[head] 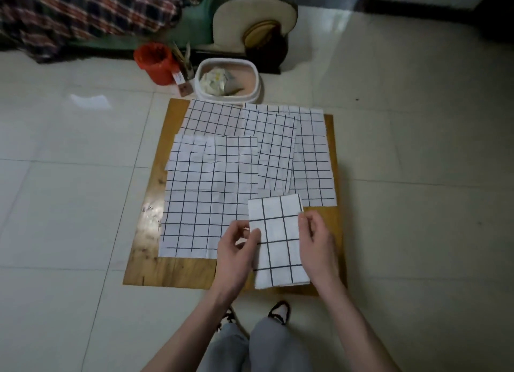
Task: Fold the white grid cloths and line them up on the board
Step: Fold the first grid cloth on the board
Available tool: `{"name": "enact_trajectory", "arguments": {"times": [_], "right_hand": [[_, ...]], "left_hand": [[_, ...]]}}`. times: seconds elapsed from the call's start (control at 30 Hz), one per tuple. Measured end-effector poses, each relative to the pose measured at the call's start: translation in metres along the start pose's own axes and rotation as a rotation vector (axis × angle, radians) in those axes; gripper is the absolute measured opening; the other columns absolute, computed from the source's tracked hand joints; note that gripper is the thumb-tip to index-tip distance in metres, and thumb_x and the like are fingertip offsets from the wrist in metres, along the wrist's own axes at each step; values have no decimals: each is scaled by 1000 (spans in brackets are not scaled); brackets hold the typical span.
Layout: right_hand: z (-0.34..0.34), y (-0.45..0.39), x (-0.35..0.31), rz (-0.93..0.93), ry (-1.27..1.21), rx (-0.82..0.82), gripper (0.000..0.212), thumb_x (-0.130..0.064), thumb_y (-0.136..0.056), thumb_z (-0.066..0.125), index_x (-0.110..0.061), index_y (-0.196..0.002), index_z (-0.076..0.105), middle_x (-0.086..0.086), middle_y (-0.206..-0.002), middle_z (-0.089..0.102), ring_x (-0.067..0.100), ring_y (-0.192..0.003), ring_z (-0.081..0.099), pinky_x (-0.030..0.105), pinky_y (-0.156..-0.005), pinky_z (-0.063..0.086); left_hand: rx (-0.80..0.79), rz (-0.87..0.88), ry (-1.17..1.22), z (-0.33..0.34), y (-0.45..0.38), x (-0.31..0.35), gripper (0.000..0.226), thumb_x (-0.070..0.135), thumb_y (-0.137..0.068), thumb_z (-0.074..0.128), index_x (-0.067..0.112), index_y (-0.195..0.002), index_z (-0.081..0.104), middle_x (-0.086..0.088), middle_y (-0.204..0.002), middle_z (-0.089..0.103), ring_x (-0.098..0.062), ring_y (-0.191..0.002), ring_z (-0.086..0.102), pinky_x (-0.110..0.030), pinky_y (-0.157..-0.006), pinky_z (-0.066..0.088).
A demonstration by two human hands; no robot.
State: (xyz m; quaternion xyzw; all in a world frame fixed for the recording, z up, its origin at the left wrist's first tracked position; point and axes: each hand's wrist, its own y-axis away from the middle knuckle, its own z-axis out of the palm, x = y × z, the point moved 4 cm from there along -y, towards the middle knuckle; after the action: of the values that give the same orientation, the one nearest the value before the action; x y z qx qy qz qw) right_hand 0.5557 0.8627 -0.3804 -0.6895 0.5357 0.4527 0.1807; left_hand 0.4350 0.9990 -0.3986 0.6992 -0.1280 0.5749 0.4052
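folded cloth (279,239) lies at board's (172,271) near right corner. left hand (236,253) pinches its left edge; right hand (317,239) holds its right edge, fingers curled. unfolded cloths (205,193) overlap across the board.

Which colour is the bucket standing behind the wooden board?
The bucket is red-orange; the head view, the only one, shows it.

Red bucket (155,62) on the tiled floor (417,149); white oval basin (257,79) holding crumpled wrappers (215,82) beside it; plaid blanket (83,12) at upper left corner.
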Motion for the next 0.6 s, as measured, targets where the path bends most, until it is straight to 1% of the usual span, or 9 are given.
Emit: {"name": "enact_trajectory", "arguments": {"times": [0.1,0.2,0.27,0.33,0.37,0.43,0.47,0.5,0.6], "right_hand": [[-19,3,-18,-61,45,6,22,-39,-110,45,-26,-96,56,-6,-62,44,6,-49,35,26,-49,31],[-38,5,-25,-99,31,-14,22,-38,-110,46,-26,-95,57,-8,-62,44,6,-51,35,29,-49,31],[-52,3,-23,-87,-37,-50,23,-38,-109,49,-25,-93,58,-11,-61,43,6,-54,34,27,-51,32],[-64,-2,-17,-57,-124,-120,23,-36,-108,53,-22,-92,60,-11,-64,46,7,-59,39,22,-55,37],[-70,-6,-13,-43,-160,-164,23,-35,-108,54,-20,-93,62,-8,-67,51,8,-63,45,21,-60,41],[-82,-18,-3,-13,-198,-249,20,-31,-107,57,-17,-95,65,1,-81,64,12,-75,58,20,-70,47],[-87,-26,2,0,-204,-284,17,-29,-106,59,-16,-96,67,2,-87,69,12,-82,63,18,-73,49],[-93,-34,6,6,-204,-313,14,-25,-105,61,-16,-97,68,2,-90,71,10,-85,65,17,-75,50],[-109,-63,14,-5,-177,-407,9,-20,-102,64,-16,-96,68,7,-90,70,11,-83,63,19,-73,51]], "left_hand": [[17,49,-4,8,19,26,13,24,-102,63,13,-96,60,2,-77,52,-12,-70,47,-28,-59,42],[57,71,12,19,36,46,11,17,-103,58,7,-97,59,4,-72,50,-9,-66,44,-22,-56,40],[74,82,23,31,45,52,12,15,-104,57,5,-97,56,4,-71,47,-10,-65,41,-24,-56,38],[110,99,13,44,50,54,13,17,-104,57,7,-95,56,3,-71,46,-11,-66,41,-26,-58,38],[142,97,15,49,51,53,13,18,-104,57,8,-95,56,2,-72,47,-11,-66,42,-28,-59,39],[209,84,35,63,51,50,13,18,-104,57,9,-94,57,1,-73,49,-11,-67,44,-29,-60,39],[241,79,42,70,52,49,14,18,-104,57,9,-93,58,1,-73,50,-10,-67,44,-28,-60,39],[273,72,40,79,52,48,13,18,-104,57,10,-93,59,2,-73,51,-9,-67,45,-27,-60,40],[378,15,74,105,52,43,8,12,-101,58,14,-95,63,3,-77,60,-9,-71,51,-29,-63,45]]}}
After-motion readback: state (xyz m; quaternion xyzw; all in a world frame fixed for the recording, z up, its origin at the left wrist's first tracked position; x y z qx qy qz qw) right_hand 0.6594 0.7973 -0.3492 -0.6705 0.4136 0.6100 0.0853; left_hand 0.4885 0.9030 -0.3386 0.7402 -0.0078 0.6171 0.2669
